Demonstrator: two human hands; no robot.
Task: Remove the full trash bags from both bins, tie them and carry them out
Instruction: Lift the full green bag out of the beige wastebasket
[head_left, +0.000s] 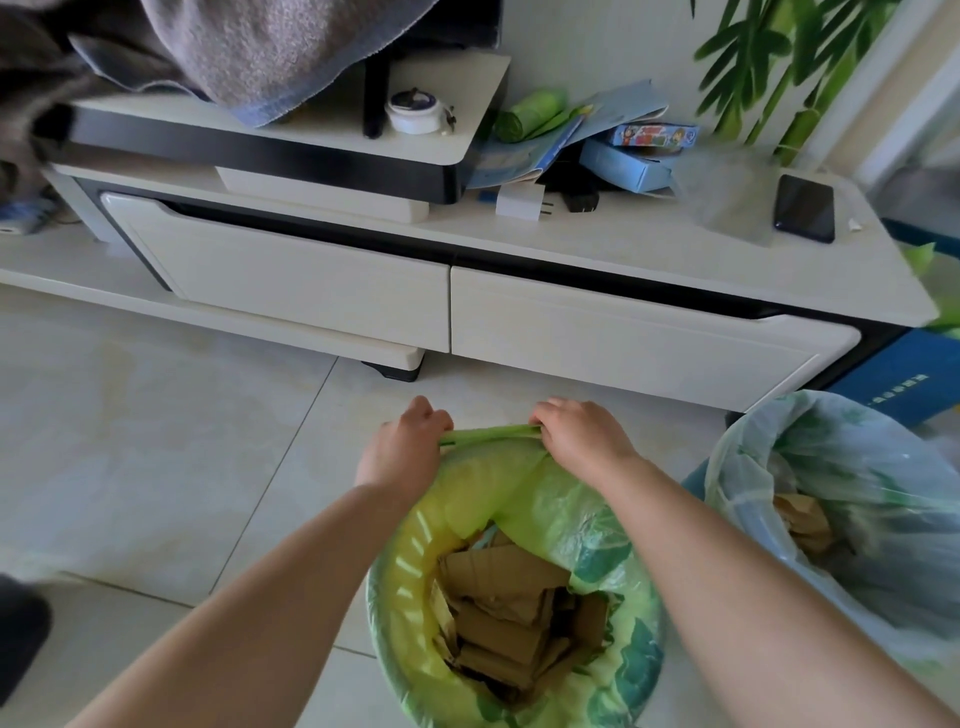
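A yellow bin lined with a translucent green trash bag (566, 525) stands on the floor right below me, full of brown cardboard scraps (509, 613). My left hand (408, 449) and my right hand (582, 436) both grip the far edge of that bag, which is bunched into a taut green strip between them. A second bin with a pale green-patterned bag (841, 499), also holding cardboard, stands to the right, untouched.
A low white TV cabinet (613, 332) with two drawers runs across just beyond the bins. On it lie a roll of green bags (530, 115), boxes, papers, a white charger and a dark phone (805, 208). Pale floor tiles (156, 441) stretch to the left.
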